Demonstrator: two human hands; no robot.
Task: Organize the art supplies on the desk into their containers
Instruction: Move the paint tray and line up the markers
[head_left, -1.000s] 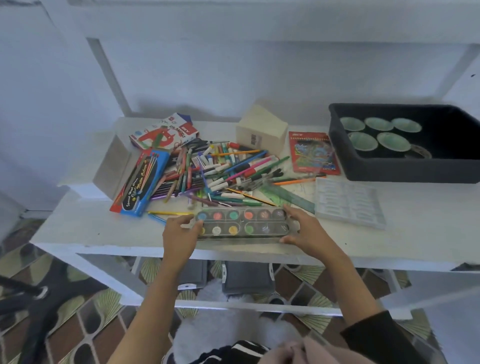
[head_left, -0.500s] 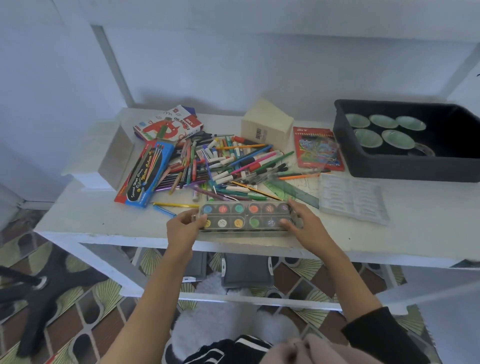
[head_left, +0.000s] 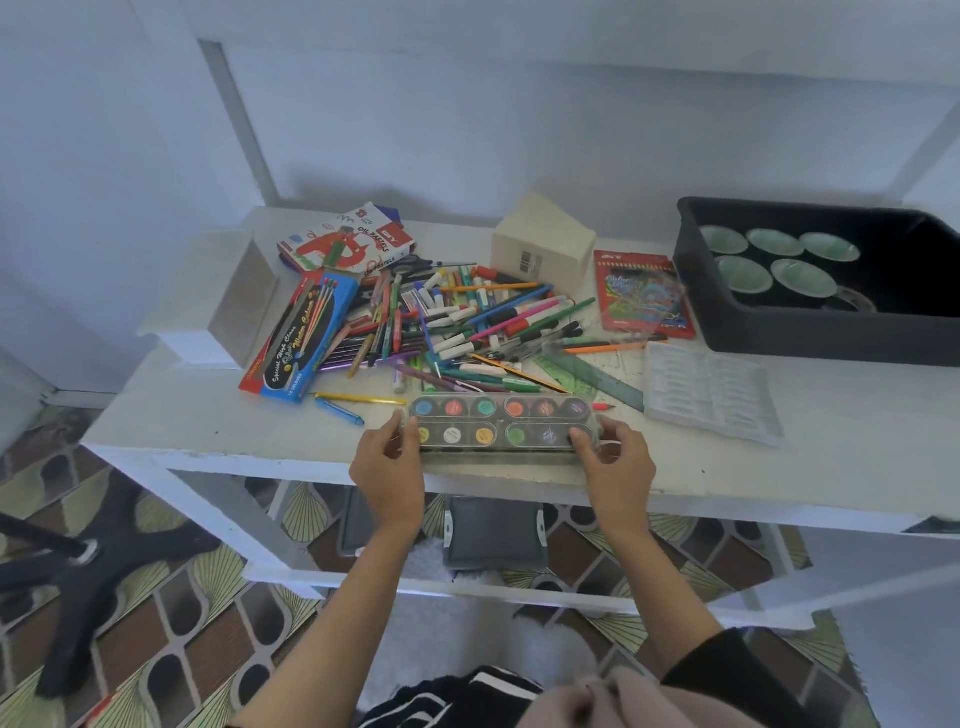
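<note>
On the desk (head_left: 831, 478), a clear paint box (head_left: 498, 428) holds round colours.

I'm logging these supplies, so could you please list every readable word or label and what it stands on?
"OIL PASTELS": pastels box.
"Special High Class", "Water Colour": blue box.
Red pack: title too blurred to read.
Cream box: barcode, digits too small.
Paint set: pan labels too small.

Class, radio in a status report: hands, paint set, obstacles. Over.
Left hand and right hand each grip one end of the rectangular clear-lidded watercolour paint set. Set near front edge of white desk. Loose pile of coloured pens directly behind.
</note>
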